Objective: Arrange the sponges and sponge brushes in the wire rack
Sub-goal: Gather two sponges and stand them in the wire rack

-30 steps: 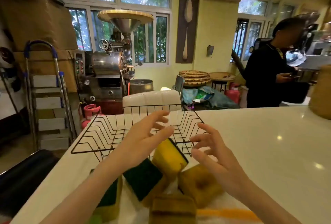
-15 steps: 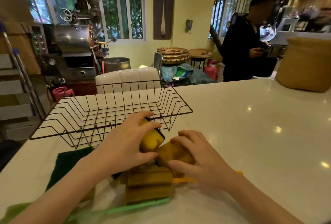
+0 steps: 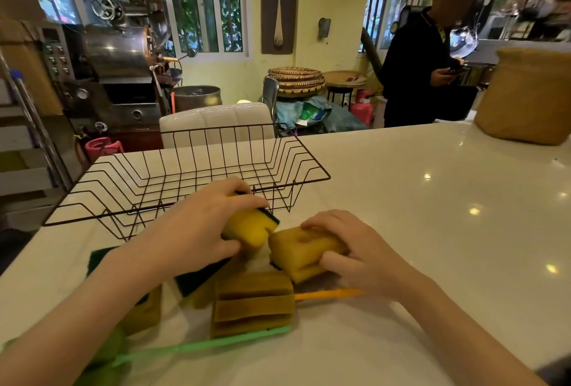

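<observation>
A black wire rack (image 3: 312,163) stands on the white counter with nothing in it. Just in front of it, my left hand (image 3: 197,228) grips a bright yellow sponge (image 3: 250,226) with a dark green scrub side. To its right, my right hand (image 3: 349,249) is closed on a darker ochre sponge (image 3: 296,249). Below them lies a stack of brownish sponges (image 3: 251,303), with more green-backed sponges (image 3: 197,277) at the left. An orange brush handle (image 3: 327,294) and a green brush handle (image 3: 200,345) lie flat beside the pile.
A woven tan sack (image 3: 525,95) sits at the counter's far right. A person in dark clothes (image 3: 417,67) stands behind the counter. A white padded chair back (image 3: 216,120) rises behind the rack. A coffee roaster (image 3: 117,58) fills the back left.
Both hands came down from above the rack onto the sponge pile and closed, the left on the yellow sponge, the right on the ochre one. The view tilted downward and right.
</observation>
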A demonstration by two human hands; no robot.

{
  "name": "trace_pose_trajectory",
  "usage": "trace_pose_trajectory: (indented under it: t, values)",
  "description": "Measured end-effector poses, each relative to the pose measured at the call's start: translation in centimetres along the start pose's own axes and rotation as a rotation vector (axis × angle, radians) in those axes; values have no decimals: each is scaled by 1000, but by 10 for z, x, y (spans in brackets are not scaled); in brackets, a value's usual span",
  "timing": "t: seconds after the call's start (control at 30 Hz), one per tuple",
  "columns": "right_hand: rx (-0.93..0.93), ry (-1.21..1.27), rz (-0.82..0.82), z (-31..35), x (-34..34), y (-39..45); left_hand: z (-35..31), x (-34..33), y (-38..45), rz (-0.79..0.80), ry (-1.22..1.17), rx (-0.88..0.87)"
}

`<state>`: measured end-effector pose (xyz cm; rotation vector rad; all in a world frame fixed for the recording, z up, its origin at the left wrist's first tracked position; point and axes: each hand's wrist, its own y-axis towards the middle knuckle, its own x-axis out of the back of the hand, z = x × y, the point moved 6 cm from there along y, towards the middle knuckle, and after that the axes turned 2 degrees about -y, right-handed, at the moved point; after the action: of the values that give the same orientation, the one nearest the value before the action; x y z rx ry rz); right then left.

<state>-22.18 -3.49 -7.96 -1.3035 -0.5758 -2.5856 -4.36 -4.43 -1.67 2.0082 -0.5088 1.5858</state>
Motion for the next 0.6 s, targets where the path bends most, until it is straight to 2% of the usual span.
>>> trace_pose_trajectory:
  t: [0.2,0.4,0.6]
  values:
    - [-197,400,-238,-16,23,0,2,2,-1,-48,-37,-15]
    - [-481,326,-435,-50,31,-2,-10,3,-4,-127,-26,-34]
    - [-559,114,-496,-62,37,-8,-26,-8,4,-161,62,-101]
